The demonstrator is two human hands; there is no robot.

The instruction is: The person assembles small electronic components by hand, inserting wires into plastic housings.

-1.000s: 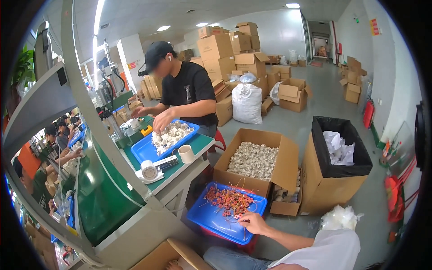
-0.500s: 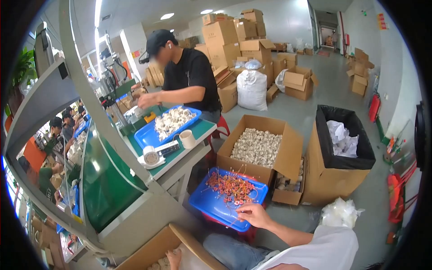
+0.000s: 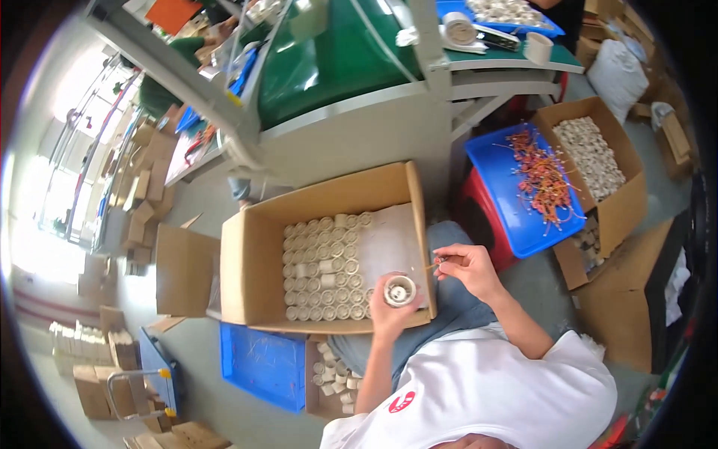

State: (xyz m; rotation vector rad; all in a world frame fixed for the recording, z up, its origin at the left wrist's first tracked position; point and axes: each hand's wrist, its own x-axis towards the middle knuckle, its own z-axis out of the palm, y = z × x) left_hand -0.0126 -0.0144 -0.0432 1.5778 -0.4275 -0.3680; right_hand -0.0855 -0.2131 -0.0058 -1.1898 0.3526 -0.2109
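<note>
My left hand (image 3: 385, 318) is wrapped round a round white plastic cup-shaped part (image 3: 402, 291), its open end facing up and small fittings showing inside. Close by on the right, my right hand (image 3: 473, 271) pinches a small wired component (image 3: 440, 261) with an orange-red lead. The two hands are apart, over the near right corner of an open cardboard box (image 3: 329, 196). Rows of similar white round parts (image 3: 321, 263) stand in that box, beside a pale sheet (image 3: 390, 243) covering its right side.
A blue tray (image 3: 495, 161) on a red stool (image 3: 482, 209) holds tangled orange-red wired components (image 3: 544, 179). Behind it stands a carton of white parts (image 3: 591, 153). An empty-looking blue tray (image 3: 262, 367) and a small box of white parts (image 3: 336, 378) lie near left. A green-topped conveyor (image 3: 329, 67) runs beyond.
My view has swung left and down. My right hand has left the blue tray with a wired component. My left hand has come up from the box holding a white cup-shaped part.
</note>
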